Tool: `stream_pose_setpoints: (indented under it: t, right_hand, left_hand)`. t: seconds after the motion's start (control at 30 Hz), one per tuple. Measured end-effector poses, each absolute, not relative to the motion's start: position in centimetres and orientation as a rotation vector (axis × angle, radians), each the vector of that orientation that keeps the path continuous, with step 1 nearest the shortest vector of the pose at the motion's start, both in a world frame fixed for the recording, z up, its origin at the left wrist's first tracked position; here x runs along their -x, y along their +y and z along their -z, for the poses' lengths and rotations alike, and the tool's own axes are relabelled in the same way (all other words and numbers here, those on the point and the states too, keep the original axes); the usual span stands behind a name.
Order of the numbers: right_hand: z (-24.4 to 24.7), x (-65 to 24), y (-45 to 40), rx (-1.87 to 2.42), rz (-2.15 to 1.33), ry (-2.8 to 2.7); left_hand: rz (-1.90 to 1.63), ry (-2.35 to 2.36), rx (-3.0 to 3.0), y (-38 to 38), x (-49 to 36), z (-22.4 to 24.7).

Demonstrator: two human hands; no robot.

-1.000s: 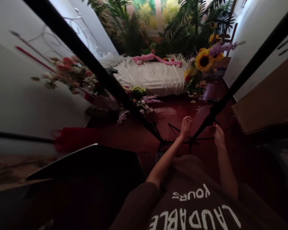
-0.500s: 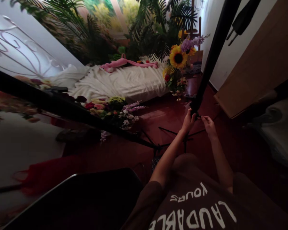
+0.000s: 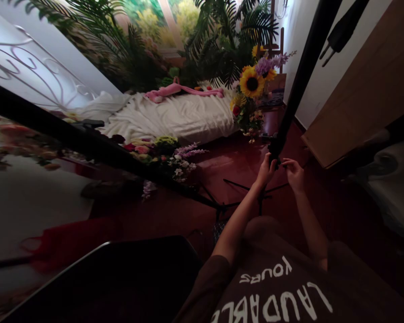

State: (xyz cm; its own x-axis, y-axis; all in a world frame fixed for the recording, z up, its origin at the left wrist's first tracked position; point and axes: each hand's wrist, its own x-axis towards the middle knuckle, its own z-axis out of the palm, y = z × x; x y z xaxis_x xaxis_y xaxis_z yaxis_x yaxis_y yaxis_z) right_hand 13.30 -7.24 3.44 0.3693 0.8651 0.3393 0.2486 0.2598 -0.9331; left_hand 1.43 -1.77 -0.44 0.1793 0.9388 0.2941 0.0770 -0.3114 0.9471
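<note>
A black tripod light stand point(image 3: 298, 85) slants down from the upper right to its spread legs on the floor. My left hand point(image 3: 265, 171) is closed around its pole, just under a dark collar joint. Beside it, my right hand point(image 3: 294, 175) has thumb and index finger brought together at a small dark knob point(image 3: 279, 165) on the pole's side. The knob is dim and partly covered by my fingers, so its shape is hard to make out.
A second black pole point(image 3: 97, 148) crosses on the left. Flowers point(image 3: 175, 157) and a white-draped platform point(image 3: 188, 112) with a pink plush toy point(image 3: 170, 91) lie ahead. A dangling plug point(image 3: 338, 40) and a wooden panel point(image 3: 350, 94) are on the right. A dark panel point(image 3: 114, 278) stands lower left.
My right hand's fingers have shifted slightly at the knob, with the index finger straighter. My left hand keeps its place on the pole. The whole view has moved a little.
</note>
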Motion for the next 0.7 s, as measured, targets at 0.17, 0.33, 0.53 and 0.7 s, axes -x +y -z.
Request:
stream_pose_setpoints:
  t: [0.17, 0.33, 0.53, 0.7]
  right_hand:
    - [-5.6, -12.5, -5.9, 1.278, -0.460, -1.203]
    - [-8.1, -11.0, -4.6, 1.509, -0.454, -1.341]
    - [-10.9, -10.5, -4.0, 1.506, -0.361, -1.405]
    - [-15.0, -10.9, -2.1, 1.374, -0.317, -1.451]
  left_hand:
    - [-1.260, 0.983, -1.610, -1.7, -1.5, 0.7]
    - [-1.289, 0.990, -1.624, -1.2, -1.8, 1.4]
    - [-1.223, 0.953, -1.633, -1.5, -1.4, 0.7]
    - [-1.210, 0.950, -1.610, -1.9, -1.2, -0.1]
